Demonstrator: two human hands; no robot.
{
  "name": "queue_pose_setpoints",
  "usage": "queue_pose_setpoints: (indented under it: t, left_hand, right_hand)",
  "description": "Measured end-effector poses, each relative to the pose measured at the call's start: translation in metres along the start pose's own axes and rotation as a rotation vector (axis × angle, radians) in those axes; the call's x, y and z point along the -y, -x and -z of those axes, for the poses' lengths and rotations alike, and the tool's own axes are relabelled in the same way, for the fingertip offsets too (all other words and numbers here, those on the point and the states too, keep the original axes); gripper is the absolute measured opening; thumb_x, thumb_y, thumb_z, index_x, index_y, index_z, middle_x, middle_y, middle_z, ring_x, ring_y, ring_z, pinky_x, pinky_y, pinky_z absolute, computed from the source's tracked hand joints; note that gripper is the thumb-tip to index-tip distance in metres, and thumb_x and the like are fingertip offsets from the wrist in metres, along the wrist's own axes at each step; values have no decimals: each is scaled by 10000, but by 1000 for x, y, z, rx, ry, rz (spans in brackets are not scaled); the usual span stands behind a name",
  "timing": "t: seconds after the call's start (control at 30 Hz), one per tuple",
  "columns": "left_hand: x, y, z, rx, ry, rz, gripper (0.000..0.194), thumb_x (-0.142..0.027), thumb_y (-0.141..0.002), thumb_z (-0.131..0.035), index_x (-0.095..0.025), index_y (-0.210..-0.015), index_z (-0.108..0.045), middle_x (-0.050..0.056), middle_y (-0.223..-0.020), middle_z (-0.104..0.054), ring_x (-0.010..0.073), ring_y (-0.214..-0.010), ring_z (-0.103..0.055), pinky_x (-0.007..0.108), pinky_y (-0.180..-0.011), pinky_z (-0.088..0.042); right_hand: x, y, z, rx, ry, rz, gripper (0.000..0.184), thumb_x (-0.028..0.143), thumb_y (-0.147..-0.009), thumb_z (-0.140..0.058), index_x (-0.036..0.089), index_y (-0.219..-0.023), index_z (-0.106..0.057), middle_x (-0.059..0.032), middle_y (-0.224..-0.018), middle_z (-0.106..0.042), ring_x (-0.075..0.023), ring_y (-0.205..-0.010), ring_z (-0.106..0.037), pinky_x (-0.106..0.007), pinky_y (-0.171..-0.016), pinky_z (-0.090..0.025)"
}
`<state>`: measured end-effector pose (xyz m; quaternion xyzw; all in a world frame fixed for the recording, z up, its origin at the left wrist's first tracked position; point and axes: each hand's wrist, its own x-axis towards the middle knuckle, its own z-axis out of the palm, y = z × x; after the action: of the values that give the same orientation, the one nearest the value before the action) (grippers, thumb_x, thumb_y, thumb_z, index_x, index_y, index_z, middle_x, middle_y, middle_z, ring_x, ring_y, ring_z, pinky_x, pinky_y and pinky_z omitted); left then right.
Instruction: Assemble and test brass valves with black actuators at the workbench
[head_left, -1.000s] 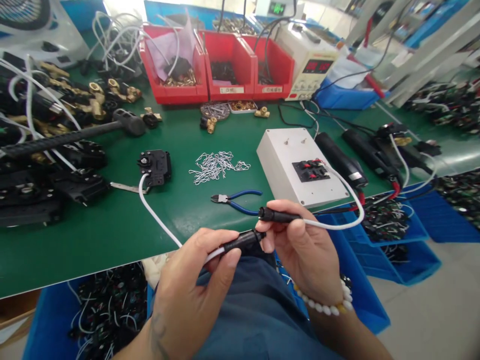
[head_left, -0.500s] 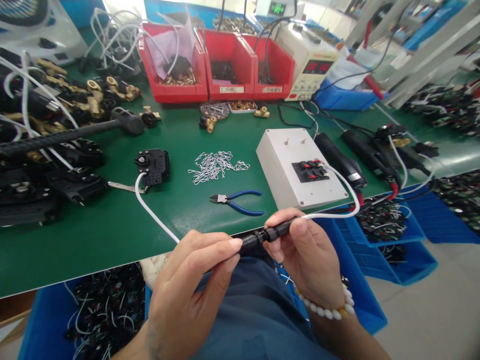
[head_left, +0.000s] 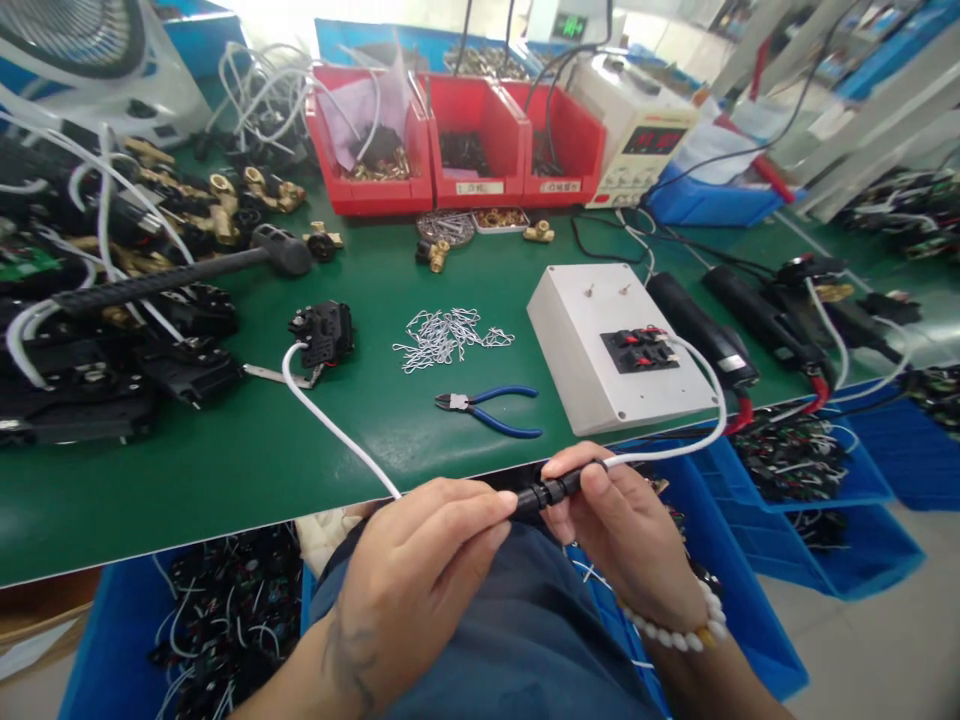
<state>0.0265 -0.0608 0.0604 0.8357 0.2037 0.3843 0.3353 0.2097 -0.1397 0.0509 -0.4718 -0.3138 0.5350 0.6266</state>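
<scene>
My left hand (head_left: 431, 560) is closed on a black cable connector (head_left: 529, 500), thumb and fingers pinching its body. Its white cable (head_left: 337, 430) leads to a black actuator unit (head_left: 322, 335) on the bench. My right hand (head_left: 630, 520) grips the other black cable connector (head_left: 573, 482), whose white cable (head_left: 664, 457) curves up to the grey switch box (head_left: 577, 330). Both connectors are in line, end to end and touching; how deeply they are engaged I cannot tell. Blue-handled side cutters (head_left: 487, 408) lie on the bench beyond my hands.
Metal clips (head_left: 446, 338) lie in a heap on the green bench (head_left: 225, 480). A hammer (head_left: 180, 275) rests across black units at left. Red bins (head_left: 480, 140) and a power supply (head_left: 637, 130) stand behind. Blue crates (head_left: 105, 640) full of parts are below the bench edge.
The two connectors were apart, one above the other; they came into line and now meet end to end. The view has shifted slightly, moving the bench rightward in the picture.
</scene>
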Motion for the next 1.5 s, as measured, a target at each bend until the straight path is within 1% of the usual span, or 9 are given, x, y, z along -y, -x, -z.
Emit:
queue_pose_setpoints:
  t: [0.13, 0.3, 0.4, 0.5, 0.57, 0.93, 1.23, 1.4, 1.5]
  left_hand:
    - [11, 1, 8, 265, -68, 19, 143, -283, -979, -567, -200, -1066, -646, 24, -941, -741, 133, -858, -704, 211, -762, -583]
    - [57, -13, 42, -294, -530, 315, 377, -453, -981, -482, -139, -1118, -639, 146, -1130, -664, 266, -979, -661, 460, -936, -542]
    - [98, -33, 61, -388, -677, 496, 570, -549, -949, -433, -61, -1189, -604, 253, -1193, -615, 392, -1111, -598, 596, -1022, -448]
    - [130, -52, 71, -196, -610, 724, 488, -510, -902, -502, -86, -1101, -641, 214, -1046, -664, 412, -1054, -631, 580, -960, -490]
    - [140, -59, 71, -138, -529, 760, 454, -487, -859, -570, -121, -1119, -641, 166, -995, -682, 376, -970, -667, 548, -910, -526]
    - [75, -27, 38, -411, -623, -54, 423, -126, -830, -643, -185, -1240, -559, 99, -1102, -582, 238, -1042, -590, 392, -912, -528]
    - [25, -12, 16, -620, -530, -173, 181, -89, -778, -730, -212, -761, -598, 18, -993, -463, 178, -978, -574, 335, -815, -576]
    - [20, -9, 5, -633, -491, -221, 233, -85, -753, -760, -205, -838, -579, 5, -958, -447, 151, -951, -581, 317, -847, -578]
    - [22, -8, 5, -591, -468, -202, 239, -110, -765, -767, -200, -881, -578, 8, -962, -472, 156, -942, -589, 314, -830, -592]
  right_hand:
    - [-10, 13, 31, 229, 417, -348, 466, 543, -955, -522, 138, -809, -700, -28, -621, -648, -83, -521, -565, -181, -520, -450]
    - [29, 17, 48, 724, 865, -311, 303, 453, -916, -616, 188, -941, -762, -34, -738, -734, -126, -607, -664, -205, -558, -514]
    - [64, -3, 46, 266, 988, 92, 257, 432, -939, -586, 233, -960, -747, -8, -747, -734, -127, -656, -685, -222, -621, -553]
    - [86, -46, 54, -298, 1195, 431, 230, 412, -934, -595, 248, -1015, -735, -35, -910, -748, -164, -850, -706, -301, -815, -572]
    - [92, -81, 66, -410, 1309, 577, 284, 391, -934, -580, 222, -1119, -712, -84, -1129, -721, -214, -1033, -681, -380, -941, -543]
    - [83, -138, 93, -255, 1497, 419, 330, 368, -949, -542, 157, -1105, -741, -126, -1163, -726, -232, -1114, -654, -366, -989, -478]
    - [80, -113, 66, -476, 1461, 714, 301, 345, -980, -515, 159, -1063, -737, -151, -1126, -718, -221, -1088, -632, -372, -1015, -427]
    - [37, -52, 5, 130, 762, 499, 626, 580, -849, -653, 376, -1422, -504, -27, -1273, -651, -169, -1077, -657, -307, -963, -536]
    - [10, -34, -18, 228, 583, 323, 851, 606, -713, -754, 406, -1473, -427, -22, -1407, -570, -209, -1247, -587, -329, -1071, -493]
